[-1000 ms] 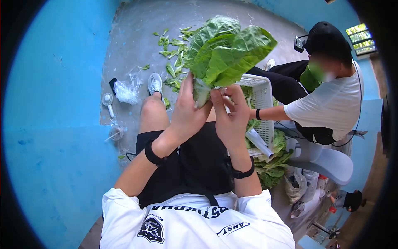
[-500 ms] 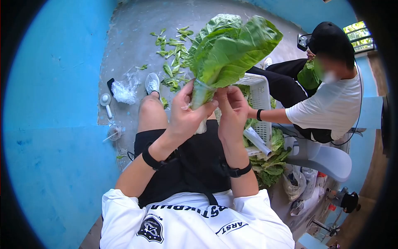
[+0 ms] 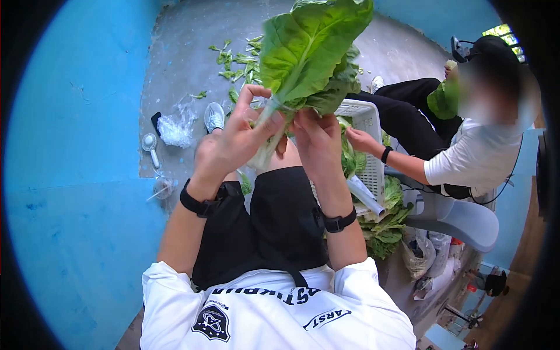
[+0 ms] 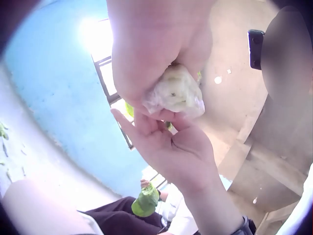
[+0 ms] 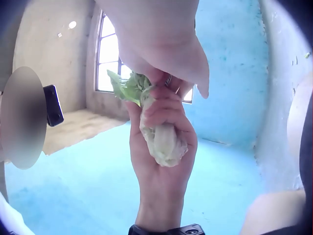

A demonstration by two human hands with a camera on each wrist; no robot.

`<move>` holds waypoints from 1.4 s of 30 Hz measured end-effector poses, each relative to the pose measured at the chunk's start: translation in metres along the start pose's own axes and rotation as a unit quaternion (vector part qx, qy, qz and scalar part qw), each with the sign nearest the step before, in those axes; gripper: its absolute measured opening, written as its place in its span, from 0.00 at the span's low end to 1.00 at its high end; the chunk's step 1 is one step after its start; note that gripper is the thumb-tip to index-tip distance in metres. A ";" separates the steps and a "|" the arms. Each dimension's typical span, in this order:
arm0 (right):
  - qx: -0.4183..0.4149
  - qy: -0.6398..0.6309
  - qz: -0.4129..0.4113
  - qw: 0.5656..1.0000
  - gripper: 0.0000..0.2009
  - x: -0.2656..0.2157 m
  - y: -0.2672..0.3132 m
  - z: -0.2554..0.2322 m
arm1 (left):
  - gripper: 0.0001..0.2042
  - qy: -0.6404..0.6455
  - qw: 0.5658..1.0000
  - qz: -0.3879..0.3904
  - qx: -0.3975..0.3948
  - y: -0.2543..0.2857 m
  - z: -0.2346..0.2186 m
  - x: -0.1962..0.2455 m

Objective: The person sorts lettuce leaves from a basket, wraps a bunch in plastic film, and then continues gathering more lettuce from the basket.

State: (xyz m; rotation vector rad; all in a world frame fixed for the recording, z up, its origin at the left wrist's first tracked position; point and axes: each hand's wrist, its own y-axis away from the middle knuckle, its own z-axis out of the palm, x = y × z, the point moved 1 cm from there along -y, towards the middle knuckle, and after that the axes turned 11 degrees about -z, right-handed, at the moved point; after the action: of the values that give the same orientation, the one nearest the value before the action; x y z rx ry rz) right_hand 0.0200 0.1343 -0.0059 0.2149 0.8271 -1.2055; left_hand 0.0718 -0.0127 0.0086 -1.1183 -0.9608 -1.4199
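A head of leafy cabbage (image 3: 318, 52) stands tilted between my hands in the head view, green leaves up and pale stalk down. Round that stalk curl the fingers of my left hand (image 3: 239, 137), as the right wrist view also shows. Clear plastic film covers the white stalk end (image 4: 178, 93), which pokes out below the left hand in the left wrist view. Higher up, where leaves meet stalk, my right hand (image 3: 318, 140) pinches with thumb and fingers; its fingertips are partly hidden by the leaves.
A white crate (image 3: 364, 119) with more cabbage and a film roll (image 3: 364, 195) stands at the right. Another person (image 3: 472, 151) sits beyond, reaching towards it. Loose leaf scraps (image 3: 233, 61), crumpled plastic (image 3: 175, 129) and a small white fan-shaped device (image 3: 150, 143) lie on the floor.
The cabbage has turned in my hands, a broad leaf now facing me, and both hands have shifted. The other person's arm has drawn back to the right.
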 end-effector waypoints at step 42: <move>0.023 0.046 0.084 0.995 0.09 0.000 -0.019 0.002 | 0.13 0.421 0.883 -0.183 -0.099 -0.001 0.003 0.001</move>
State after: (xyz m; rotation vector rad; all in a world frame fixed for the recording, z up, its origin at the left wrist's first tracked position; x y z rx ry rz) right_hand 0.0040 0.1262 0.0007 0.3741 0.8445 -1.0630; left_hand 0.0707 -0.0098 0.0102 -0.3439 -0.3938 -2.0897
